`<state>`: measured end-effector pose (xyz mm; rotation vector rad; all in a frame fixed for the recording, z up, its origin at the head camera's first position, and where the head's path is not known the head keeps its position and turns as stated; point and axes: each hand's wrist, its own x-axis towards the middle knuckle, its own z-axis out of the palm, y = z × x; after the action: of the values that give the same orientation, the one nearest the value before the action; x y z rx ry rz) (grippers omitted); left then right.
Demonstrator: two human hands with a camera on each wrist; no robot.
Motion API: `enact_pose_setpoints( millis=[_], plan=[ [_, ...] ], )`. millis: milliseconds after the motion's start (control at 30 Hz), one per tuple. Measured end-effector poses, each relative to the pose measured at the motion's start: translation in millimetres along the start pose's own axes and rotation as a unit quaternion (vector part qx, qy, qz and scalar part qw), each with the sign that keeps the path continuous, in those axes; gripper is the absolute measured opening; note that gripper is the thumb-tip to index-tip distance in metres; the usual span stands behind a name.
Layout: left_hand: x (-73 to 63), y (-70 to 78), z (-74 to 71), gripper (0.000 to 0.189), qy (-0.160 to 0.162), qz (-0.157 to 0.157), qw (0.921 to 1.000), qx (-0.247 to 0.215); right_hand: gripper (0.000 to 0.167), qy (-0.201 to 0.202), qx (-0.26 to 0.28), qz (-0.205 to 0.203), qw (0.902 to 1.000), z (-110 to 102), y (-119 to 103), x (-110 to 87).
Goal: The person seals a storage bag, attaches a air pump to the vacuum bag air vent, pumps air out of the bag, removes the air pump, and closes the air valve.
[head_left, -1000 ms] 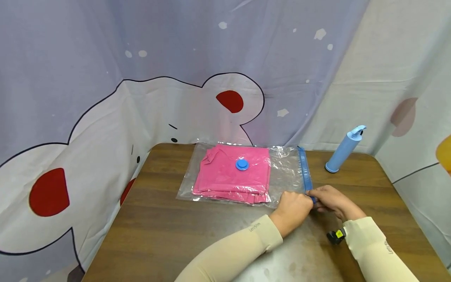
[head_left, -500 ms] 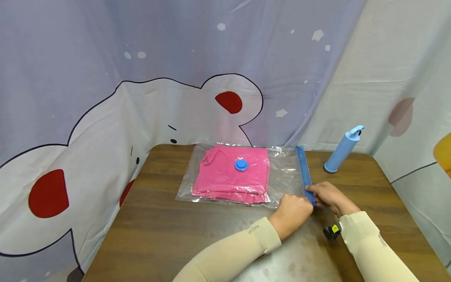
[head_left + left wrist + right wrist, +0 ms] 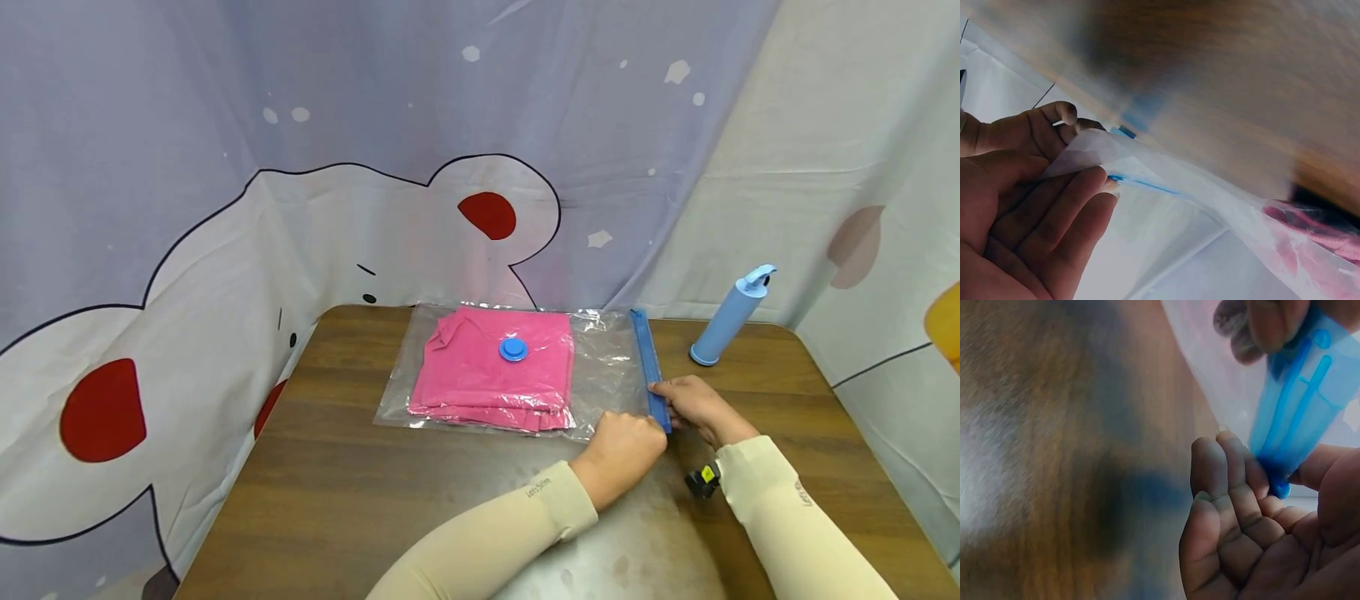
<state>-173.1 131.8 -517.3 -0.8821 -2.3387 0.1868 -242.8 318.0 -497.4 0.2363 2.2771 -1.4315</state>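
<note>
A clear plastic vacuum storage bag (image 3: 609, 358) lies flat with a folded pink garment (image 3: 480, 367) inside. Its round blue valve (image 3: 513, 349) sits over the pink fabric. Along the right end runs a blue zip strip (image 3: 647, 346). My left hand (image 3: 624, 450) grips the bag's near right corner; in the left wrist view the clear film (image 3: 1172, 169) passes between thumb and fingers. My right hand (image 3: 703, 408) pinches the zip strip a little farther from that corner. In the right wrist view the strip (image 3: 1294, 406) stands raised, its lower part between thumb and fingers.
A light blue hand pump (image 3: 726, 323) stands on the wooden table (image 3: 337, 500) at the back right, beyond my right hand. A patterned curtain (image 3: 375, 100) hangs behind the table and along its sides.
My right hand has slid away from the near corner along the zip strip, toward the table's back. The left hand has stayed at the corner, and the bag lies where it was.
</note>
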Motion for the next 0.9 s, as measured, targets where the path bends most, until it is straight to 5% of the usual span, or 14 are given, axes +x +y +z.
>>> enact_pose_setpoints(
  millis=[433, 900],
  plan=[
    [-1.1, 1.1, 1.4, 0.012, 0.019, 0.005, 0.9998, 0.006, 0.037, -0.002, -0.010, -0.003, 0.9999, -9, -9, 13.3],
    [-0.7, 2.3, -0.3, 0.016, -0.007, 0.034, 0.9993, 0.011, 0.036, -0.006, -0.024, 0.007, 0.9997, -18, -12, 30.7]
  ],
)
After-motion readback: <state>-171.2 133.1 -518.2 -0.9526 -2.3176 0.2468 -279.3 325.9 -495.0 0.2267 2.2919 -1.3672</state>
